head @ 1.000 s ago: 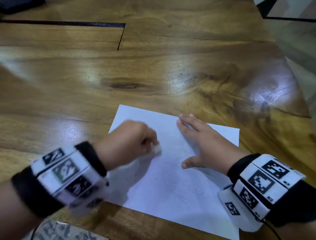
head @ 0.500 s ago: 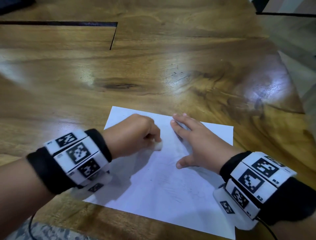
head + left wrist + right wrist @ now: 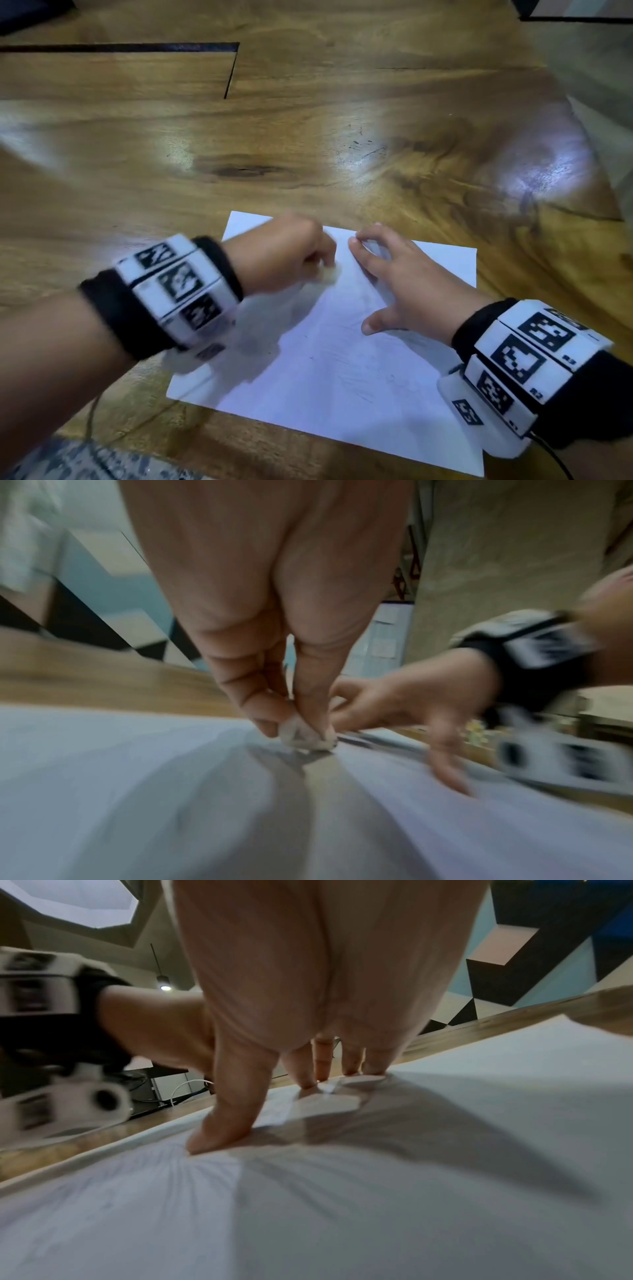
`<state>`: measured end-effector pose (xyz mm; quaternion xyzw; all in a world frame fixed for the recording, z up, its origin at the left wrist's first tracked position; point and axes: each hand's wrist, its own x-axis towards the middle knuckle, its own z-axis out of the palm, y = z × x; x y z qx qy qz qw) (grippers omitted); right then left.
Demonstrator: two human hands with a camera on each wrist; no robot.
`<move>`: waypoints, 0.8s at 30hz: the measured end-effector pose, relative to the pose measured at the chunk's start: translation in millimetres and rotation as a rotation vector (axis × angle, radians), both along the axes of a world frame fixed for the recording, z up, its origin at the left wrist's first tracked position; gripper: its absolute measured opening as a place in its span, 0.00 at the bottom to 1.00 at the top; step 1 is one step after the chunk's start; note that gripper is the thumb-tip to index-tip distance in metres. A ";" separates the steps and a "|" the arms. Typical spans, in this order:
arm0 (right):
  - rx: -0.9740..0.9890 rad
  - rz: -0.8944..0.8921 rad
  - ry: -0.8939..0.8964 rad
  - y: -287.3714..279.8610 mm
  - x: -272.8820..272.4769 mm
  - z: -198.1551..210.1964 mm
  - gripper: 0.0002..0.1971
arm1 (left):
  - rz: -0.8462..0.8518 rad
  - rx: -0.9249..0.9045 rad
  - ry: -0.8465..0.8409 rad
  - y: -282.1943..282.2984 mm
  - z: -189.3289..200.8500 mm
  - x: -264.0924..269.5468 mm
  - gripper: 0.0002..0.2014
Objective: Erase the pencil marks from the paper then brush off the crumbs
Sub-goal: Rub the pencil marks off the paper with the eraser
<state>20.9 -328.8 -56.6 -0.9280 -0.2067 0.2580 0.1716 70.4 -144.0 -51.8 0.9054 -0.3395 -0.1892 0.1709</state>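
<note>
Starting at the near edge, the paper (image 3: 342, 383) lies flat on the wooden table (image 3: 308, 137) with faint pencil marks (image 3: 363, 397) left across its lower half — missed if the rubbing stays up by the far edge. Farther up, the right hand (image 3: 407, 287) presses the sheet with spread, straight fingers; should that pressure slip, a hard stroke could crease or tear it. The left hand (image 3: 287, 260) pinches a small white eraser (image 3: 306, 737) against the sheet near the right fingertips (image 3: 308, 1080) — it might bump them.
</note>
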 end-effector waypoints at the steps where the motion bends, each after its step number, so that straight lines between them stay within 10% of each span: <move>1: -0.003 -0.002 -0.001 0.1 -0.1 0.3 0.54 | 0.047 0.012 -0.056 -6.7 0.9 13.1 0.07; 11: 0.000 0.000 0.019 1.0 -0.1 3.2 0.53 | -0.113 -0.029 0.112 27.1 -3.2 -46.1 0.10; 19: 0.001 -0.003 0.000 0.8 0.5 2.0 0.54 | 0.015 -0.021 -0.079 3.4 -3.7 -3.6 0.02; 24: 0.003 -0.010 -0.001 0.5 0.4 0.9 0.54 | -0.082 -0.020 0.134 34.4 0.8 -62.5 0.08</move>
